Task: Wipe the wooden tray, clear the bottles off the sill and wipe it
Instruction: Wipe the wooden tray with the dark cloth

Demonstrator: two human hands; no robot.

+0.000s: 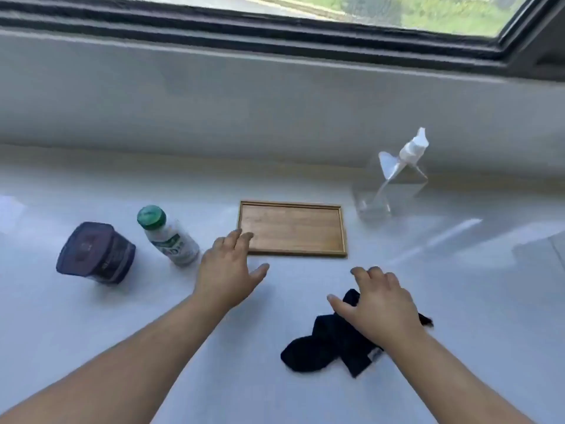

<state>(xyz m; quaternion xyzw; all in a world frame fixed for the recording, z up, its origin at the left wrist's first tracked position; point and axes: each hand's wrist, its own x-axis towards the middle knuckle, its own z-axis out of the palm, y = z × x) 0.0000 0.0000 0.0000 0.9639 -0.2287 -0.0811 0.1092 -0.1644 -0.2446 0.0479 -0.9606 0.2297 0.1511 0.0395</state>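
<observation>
A flat rectangular wooden tray [293,229] lies on the white sill [458,301] in the middle. My left hand [227,270] is spread open, its fingertips at the tray's near-left corner. A dark crumpled cloth [327,344] lies on the sill near me; my right hand [380,304] hovers over its upper part with fingers apart, holding nothing. Left of the tray stand a white bottle with a green cap [168,235] and a dark purple jar [96,252]. A clear spray bottle with a white nozzle [388,185] stands right of the tray.
A pale wall rises behind the sill up to a dark window frame [275,35], with greenery outside. Bare white surface stretches to the right of the cloth and along the near edge.
</observation>
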